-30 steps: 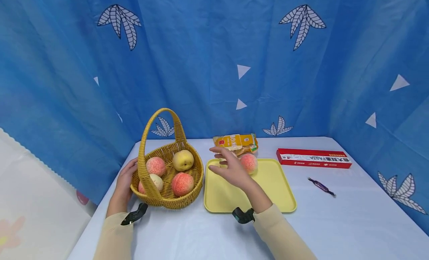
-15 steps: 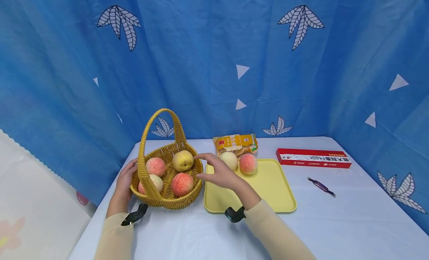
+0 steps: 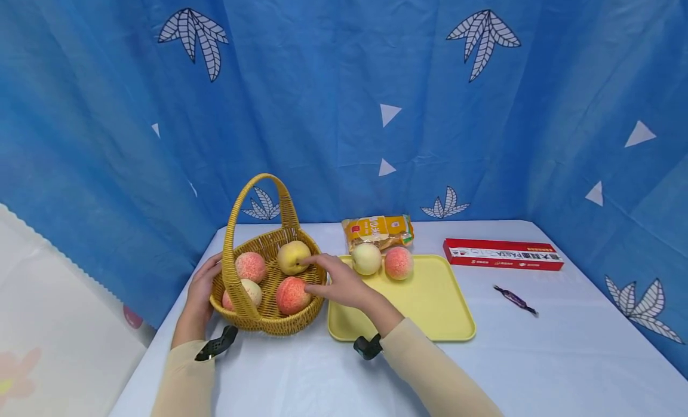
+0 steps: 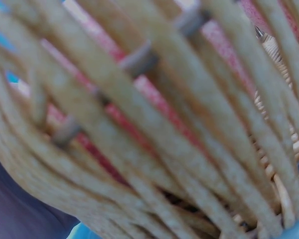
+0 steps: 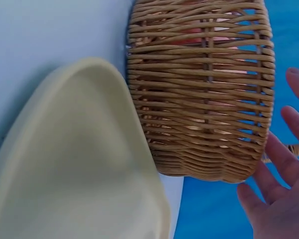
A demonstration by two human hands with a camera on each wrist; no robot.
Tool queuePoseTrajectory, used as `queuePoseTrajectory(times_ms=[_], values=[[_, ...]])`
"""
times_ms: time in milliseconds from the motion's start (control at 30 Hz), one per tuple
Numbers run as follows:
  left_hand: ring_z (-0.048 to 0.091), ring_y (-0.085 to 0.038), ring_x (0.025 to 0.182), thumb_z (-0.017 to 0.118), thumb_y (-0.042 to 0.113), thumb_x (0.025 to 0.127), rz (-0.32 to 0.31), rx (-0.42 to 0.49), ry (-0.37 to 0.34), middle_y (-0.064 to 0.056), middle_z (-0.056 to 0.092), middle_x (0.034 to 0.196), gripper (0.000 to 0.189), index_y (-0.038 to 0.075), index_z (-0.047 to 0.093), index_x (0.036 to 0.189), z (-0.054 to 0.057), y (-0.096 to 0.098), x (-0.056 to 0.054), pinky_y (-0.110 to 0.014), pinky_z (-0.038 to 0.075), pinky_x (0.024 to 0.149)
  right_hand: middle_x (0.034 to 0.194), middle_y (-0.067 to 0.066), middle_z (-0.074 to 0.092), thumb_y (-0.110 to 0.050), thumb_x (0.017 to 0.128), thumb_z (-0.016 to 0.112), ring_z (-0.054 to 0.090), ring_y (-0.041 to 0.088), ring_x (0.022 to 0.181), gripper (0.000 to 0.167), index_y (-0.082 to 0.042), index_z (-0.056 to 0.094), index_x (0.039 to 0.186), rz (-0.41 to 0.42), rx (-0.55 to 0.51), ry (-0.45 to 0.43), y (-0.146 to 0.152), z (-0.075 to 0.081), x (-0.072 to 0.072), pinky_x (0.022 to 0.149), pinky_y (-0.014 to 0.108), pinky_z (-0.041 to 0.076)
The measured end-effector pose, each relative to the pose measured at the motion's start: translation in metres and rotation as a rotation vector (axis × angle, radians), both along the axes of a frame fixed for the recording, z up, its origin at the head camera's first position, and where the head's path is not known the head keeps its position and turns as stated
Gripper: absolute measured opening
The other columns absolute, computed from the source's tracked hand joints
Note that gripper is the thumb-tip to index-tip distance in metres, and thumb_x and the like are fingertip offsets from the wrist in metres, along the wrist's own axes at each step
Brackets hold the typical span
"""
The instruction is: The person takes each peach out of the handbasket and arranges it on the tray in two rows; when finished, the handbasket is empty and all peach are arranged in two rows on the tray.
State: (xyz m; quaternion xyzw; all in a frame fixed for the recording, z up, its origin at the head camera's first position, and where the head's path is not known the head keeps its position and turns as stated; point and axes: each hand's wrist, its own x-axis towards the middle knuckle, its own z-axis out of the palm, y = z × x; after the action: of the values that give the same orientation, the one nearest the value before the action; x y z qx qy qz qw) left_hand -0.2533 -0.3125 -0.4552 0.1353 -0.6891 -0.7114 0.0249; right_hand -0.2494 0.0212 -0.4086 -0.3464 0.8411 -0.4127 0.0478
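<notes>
A yellow wicker basket [image 3: 276,328] with a tall handle stands at the left of the table, with several peaches inside. My left hand [image 3: 200,288] holds its left side, fingers over the rim; in the left wrist view the basket's weave [image 4: 154,99] fills the picture. Over the right rim, my right hand [image 3: 344,282] reaches in with thumb and fingers spread. Its fingertips are at the yellow peach [image 3: 292,257], and its thumb is at a red peach [image 3: 292,296]. In the right wrist view the right hand [image 5: 284,199] is spread above the basket's edge.
A yellow tray [image 3: 430,303] beside the basket bears a pale peach [image 3: 366,259] and a pink peach [image 3: 399,263]. Behind it lies an orange food packet [image 3: 378,230]. Further right are a red pasta box [image 3: 505,254] and a purple wrapped candy [image 3: 516,298].
My right hand has moved left from over the tray to over the basket's right side, uncovering the pale peach on the tray. The left hand and the basket stay in place.
</notes>
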Motion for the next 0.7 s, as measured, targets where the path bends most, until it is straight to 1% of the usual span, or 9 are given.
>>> queuePoseTrajectory(times_ms=[67, 233, 367, 500, 700], values=[[0.033, -0.012, 0.142, 0.04, 0.042, 0.106, -0.001, -0.002, 0.001, 0.004, 0.035, 0.157, 0.045, 0.034, 0.043, 0.151, 0.0, 0.0, 0.0, -0.04, 0.022, 0.124, 0.143, -0.002, 0.056, -0.029, 0.094, 0.07, 0.044, 0.02, 0.14, 0.049, -0.021, 0.054, 0.14, 0.004, 0.018, 0.01, -0.002, -0.002, -0.002, 0.116, 0.044, 0.037], [0.034, -0.012, 0.142, 0.038, 0.042, 0.107, -0.007, -0.004, 0.003, 0.003, 0.035, 0.157, 0.045, 0.034, 0.042, 0.151, 0.001, 0.0, 0.0, -0.041, 0.022, 0.124, 0.143, 0.003, 0.056, -0.029, 0.095, 0.07, 0.044, 0.023, 0.139, 0.051, -0.017, 0.053, 0.141, 0.046, 0.046, 0.027, -0.008, -0.007, -0.006, 0.116, 0.042, 0.036], [0.035, -0.011, 0.141, 0.038, 0.04, 0.107, -0.003, 0.007, 0.0, 0.005, 0.037, 0.155, 0.045, 0.034, 0.042, 0.151, 0.001, 0.0, 0.0, -0.039, 0.023, 0.124, 0.143, 0.005, 0.056, -0.031, 0.094, 0.07, 0.046, 0.025, 0.138, 0.054, -0.015, 0.052, 0.142, 0.073, 0.096, 0.044, -0.013, -0.007, -0.008, 0.115, 0.041, 0.037], [0.036, -0.011, 0.139, 0.038, 0.041, 0.107, -0.012, 0.01, -0.001, 0.005, 0.038, 0.153, 0.045, 0.034, 0.042, 0.151, 0.002, 0.0, 0.0, -0.039, 0.023, 0.123, 0.144, 0.003, 0.056, -0.034, 0.093, 0.071, 0.046, 0.022, 0.138, 0.057, -0.016, 0.051, 0.144, 0.069, 0.171, 0.067, -0.018, -0.006, -0.011, 0.115, 0.039, 0.037], [0.031, -0.012, 0.144, 0.038, 0.039, 0.107, -0.007, 0.006, -0.001, 0.005, 0.034, 0.158, 0.045, 0.034, 0.042, 0.151, 0.002, 0.0, 0.0, -0.039, 0.022, 0.124, 0.144, -0.002, 0.056, -0.038, 0.091, 0.072, 0.046, 0.019, 0.138, 0.061, -0.017, 0.051, 0.144, 0.058, 0.279, 0.119, -0.028, -0.005, -0.014, 0.116, 0.036, 0.037]])
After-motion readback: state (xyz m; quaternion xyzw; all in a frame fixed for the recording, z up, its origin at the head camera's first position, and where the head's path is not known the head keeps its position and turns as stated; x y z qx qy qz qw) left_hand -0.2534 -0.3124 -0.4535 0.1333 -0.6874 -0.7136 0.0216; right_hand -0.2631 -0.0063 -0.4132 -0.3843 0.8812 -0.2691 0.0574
